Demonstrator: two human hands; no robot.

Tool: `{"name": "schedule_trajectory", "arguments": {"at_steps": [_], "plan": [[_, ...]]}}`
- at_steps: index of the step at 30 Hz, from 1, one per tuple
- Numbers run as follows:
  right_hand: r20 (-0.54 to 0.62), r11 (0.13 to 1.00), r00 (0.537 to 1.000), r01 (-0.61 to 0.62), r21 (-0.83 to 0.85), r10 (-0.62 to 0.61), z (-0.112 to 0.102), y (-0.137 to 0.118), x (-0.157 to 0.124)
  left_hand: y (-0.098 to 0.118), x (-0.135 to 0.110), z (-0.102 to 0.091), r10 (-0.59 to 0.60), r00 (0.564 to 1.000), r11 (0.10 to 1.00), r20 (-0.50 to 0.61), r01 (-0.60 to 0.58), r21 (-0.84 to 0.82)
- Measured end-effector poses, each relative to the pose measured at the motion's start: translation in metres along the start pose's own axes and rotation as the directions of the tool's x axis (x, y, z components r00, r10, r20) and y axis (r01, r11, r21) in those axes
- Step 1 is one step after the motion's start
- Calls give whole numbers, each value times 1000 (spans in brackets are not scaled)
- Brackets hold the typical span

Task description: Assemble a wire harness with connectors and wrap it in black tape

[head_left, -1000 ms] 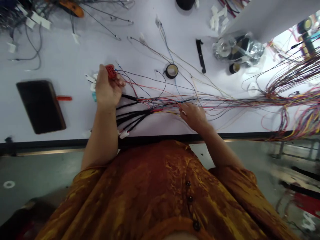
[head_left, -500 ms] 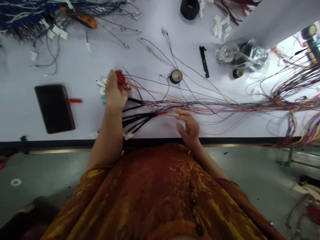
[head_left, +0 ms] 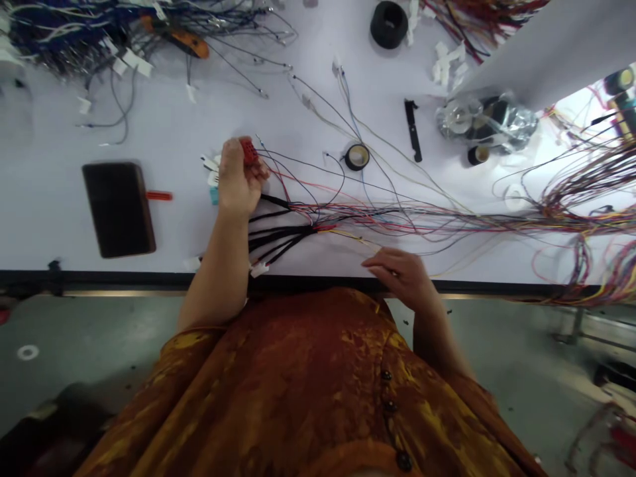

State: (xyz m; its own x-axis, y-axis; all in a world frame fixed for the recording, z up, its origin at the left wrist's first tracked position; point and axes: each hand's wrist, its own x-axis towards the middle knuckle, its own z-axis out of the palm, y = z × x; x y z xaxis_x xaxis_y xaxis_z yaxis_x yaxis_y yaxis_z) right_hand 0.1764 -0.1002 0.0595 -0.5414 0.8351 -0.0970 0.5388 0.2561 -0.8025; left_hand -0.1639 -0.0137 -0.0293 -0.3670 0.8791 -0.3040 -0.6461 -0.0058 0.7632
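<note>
Red multi-cavity plastic connector logged first: clamped in the grip of my left hand, which stays closed around it above the white desk. Thin coloured wires fan out just beside the connector, and black-sleeved wire branches spread below the hand, joining a long multicoloured wire harness that runs across the desk to the right.

Main change noted: my right hand has drawn back from the harness to the desk's near edge. Its grip is loosely curled, fingers together; I cannot tell whether it pinches anything. A thin yellow wire ends just beside it.

Around the left hand lie small white plastic clips and a blue tag. Farther off: a black tape roll, a dark rectangular case and a crumpled foil bag.
</note>
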Motion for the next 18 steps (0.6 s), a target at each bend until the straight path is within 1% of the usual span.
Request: {"name": "schedule_trajectory", "arguments": {"at_steps": [1,2,3,4,5,6,8,11,13,15,16,18], "plan": [[-104,999,993,51,-1,-51,-5,-6,1,-1,0,-1,2,1000,1000,-2,-2,-8],[-241,997,968,74,7,-71,-11,-11,3,-2,1,-2,7,1000,1000,-3,-7,-16],[-367,997,928,81,20,-68,-17,-16,7,-3,2,-3,14,1000,1000,-2,-14,-22],[-449,996,892,80,37,-55,-21,-22,13,-5,4,-5,27,1000,999,1,-27,-24],[-478,995,877,83,56,-47,-23,-28,22,-6,5,-7,40,999,999,6,-40,-21],[-469,993,882,95,73,-50,-23,-35,33,-8,7,-9,54,998,999,16,-53,-10],[-409,986,909,137,95,-87,-15,-50,63,-11,10,-13,81,996,996,43,-82,23],[-272,971,945,217,101,-183,10,-66,120,-13,11,-16,118,990,991,71,-122,53],[-194,961,950,264,82,-245,29,-70,156,-13,11,-17,126,989,990,73,-130,58],[-174,962,951,268,48,-256,46,-67,183,-13,10,-17,122,990,990,76,-127,57],[-184,967,953,252,37,-242,53,-64,191,-13,9,-16,119,990,991,80,-124,56],[-209,978,959,204,45,-191,64,-57,200,-11,8,-15,110,990,992,91,-115,49]]}}
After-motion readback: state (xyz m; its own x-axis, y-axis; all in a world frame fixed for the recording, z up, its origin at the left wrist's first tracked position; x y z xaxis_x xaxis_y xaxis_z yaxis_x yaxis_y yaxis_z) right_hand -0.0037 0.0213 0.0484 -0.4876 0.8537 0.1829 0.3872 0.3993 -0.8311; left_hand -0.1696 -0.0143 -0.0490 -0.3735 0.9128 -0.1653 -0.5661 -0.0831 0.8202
